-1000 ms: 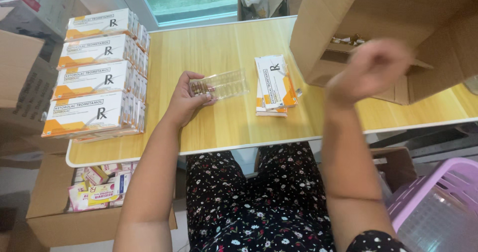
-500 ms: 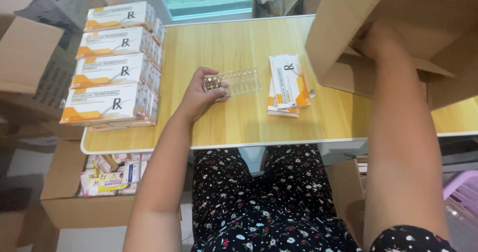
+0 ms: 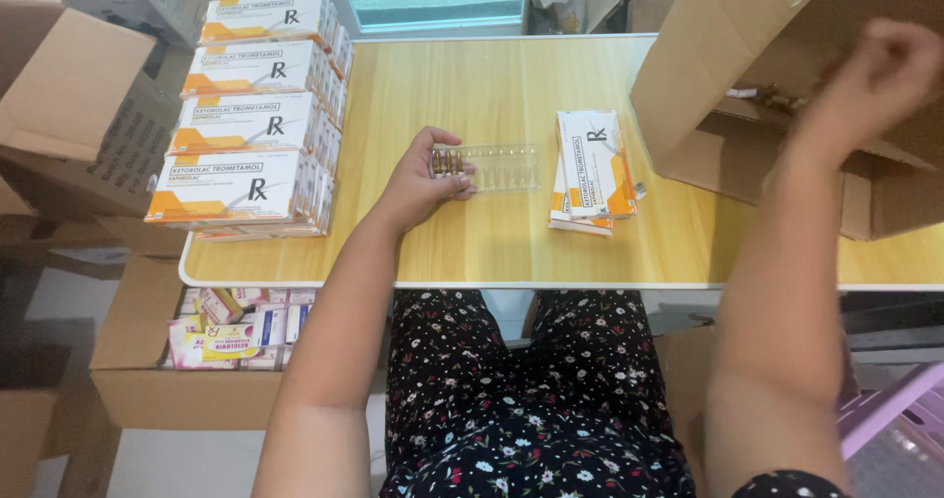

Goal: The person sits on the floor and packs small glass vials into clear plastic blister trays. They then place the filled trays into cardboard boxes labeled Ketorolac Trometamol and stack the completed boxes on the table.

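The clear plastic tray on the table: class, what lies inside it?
A few small brown ampoules sit at the clear tray's left end, under the left hand; the remaining slots look empty. The thumb may hide more.

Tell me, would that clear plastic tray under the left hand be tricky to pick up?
Probably a little. The clear tray looks thin, so it may flex when lifted. Only its end by the left hand holds small brown vials, so it could tip that way. The vials look like glass, likely fragile, and might roll if spilled.
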